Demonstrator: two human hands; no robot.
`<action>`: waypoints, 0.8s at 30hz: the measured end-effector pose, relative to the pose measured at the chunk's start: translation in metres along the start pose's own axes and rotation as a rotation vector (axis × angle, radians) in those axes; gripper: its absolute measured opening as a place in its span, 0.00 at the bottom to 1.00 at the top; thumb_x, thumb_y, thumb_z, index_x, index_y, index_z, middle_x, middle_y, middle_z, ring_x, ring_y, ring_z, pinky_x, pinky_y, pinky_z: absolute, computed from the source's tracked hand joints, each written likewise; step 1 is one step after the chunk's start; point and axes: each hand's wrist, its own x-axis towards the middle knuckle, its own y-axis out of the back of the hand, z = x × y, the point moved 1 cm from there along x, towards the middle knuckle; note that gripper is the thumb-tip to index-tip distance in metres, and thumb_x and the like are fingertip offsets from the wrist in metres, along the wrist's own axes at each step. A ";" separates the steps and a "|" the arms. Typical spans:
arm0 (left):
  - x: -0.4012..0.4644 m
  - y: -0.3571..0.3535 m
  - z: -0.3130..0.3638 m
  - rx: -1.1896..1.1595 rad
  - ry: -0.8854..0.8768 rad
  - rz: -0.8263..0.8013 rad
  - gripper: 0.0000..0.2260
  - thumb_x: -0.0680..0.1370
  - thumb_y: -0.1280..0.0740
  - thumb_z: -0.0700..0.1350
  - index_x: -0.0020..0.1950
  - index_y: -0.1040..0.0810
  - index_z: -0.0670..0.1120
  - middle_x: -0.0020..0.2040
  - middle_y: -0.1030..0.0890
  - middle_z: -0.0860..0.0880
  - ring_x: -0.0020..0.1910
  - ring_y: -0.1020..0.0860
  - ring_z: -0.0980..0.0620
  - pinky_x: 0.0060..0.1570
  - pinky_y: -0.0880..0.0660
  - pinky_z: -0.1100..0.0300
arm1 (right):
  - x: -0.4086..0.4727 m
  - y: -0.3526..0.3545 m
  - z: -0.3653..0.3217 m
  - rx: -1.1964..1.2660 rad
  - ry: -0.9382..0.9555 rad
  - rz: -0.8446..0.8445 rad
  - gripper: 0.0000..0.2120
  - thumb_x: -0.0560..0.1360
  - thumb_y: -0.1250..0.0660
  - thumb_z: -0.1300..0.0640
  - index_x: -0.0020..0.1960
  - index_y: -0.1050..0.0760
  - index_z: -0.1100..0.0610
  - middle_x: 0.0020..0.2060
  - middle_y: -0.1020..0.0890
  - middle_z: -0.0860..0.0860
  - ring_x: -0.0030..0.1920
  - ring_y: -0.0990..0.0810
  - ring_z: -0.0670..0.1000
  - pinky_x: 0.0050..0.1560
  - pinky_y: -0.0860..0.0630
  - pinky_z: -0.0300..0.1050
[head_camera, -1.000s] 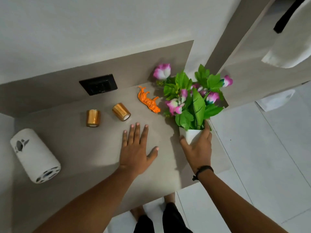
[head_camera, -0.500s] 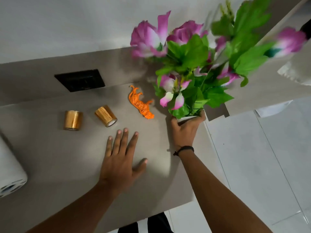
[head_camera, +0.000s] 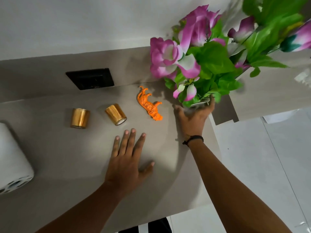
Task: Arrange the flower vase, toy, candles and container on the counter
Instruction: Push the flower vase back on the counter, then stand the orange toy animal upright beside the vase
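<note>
My right hand (head_camera: 194,117) grips the white flower vase (head_camera: 197,103) near the counter's right back corner; only its rim shows under pink flowers and green leaves (head_camera: 210,59) that rise toward the camera. My left hand (head_camera: 127,163) lies flat on the grey counter (head_camera: 58,157), fingers spread, holding nothing. An orange toy tiger (head_camera: 149,105) lies on its side just left of the vase. Two gold candles (head_camera: 79,118) (head_camera: 116,114) lie tipped over farther left. The white cylindrical container (head_camera: 11,158) lies on its side at the left edge, partly cut off.
A black socket plate (head_camera: 90,78) sits in the grey backsplash behind the candles. The counter's right edge drops to a white tiled floor (head_camera: 262,157). A grey wall panel (head_camera: 269,91) stands right of the vase.
The vase has been carried from the counter's front right toward the back right corner, its flowers now close to the camera. My left hand stayed flat on the counter.
</note>
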 end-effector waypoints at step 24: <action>0.000 0.001 0.001 -0.024 0.023 -0.043 0.41 0.83 0.52 0.73 0.90 0.51 0.51 0.90 0.48 0.42 0.90 0.51 0.41 0.86 0.46 0.33 | -0.067 -0.043 -0.066 0.234 -0.240 -0.089 0.11 0.77 0.23 0.58 0.58 0.13 0.60 0.45 0.11 0.52 0.43 0.15 0.42 0.52 0.17 0.39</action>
